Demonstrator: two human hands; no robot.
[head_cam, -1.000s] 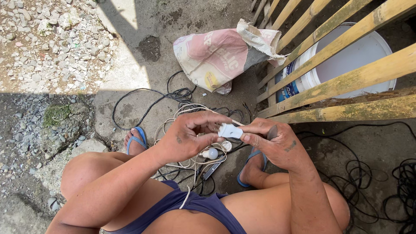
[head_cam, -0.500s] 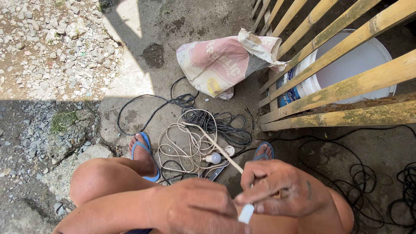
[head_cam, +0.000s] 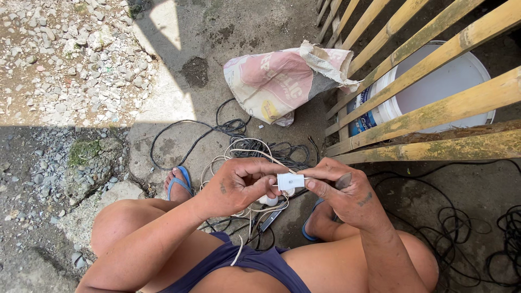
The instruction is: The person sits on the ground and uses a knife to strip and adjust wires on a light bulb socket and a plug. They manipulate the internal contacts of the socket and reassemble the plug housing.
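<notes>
Both hands meet over my knees around a small white electrical plug [head_cam: 290, 181]. My left hand [head_cam: 237, 184] grips its left end with curled fingers. My right hand [head_cam: 347, 191] pinches its right end between thumb and forefinger. A thin white cord [head_cam: 255, 154] runs from the plug down to a loose coil on the ground between my feet, where another white plug piece [head_cam: 267, 200] lies partly hidden under my left hand. My feet wear blue flip-flops [head_cam: 181, 183].
Tangled black cables [head_cam: 230, 128] spread over the concrete ahead, and more black cables [head_cam: 477, 228] lie at the right. A crumpled pink and white sack [head_cam: 282, 81] lies ahead. A white bucket [head_cam: 434, 92] stands behind a slatted wooden fence [head_cam: 434, 59]. Gravel [head_cam: 59, 59] covers the left.
Half a second ago both hands were low near my lap with the plug hanging down. Now they have risen and hold the plug level between them.
</notes>
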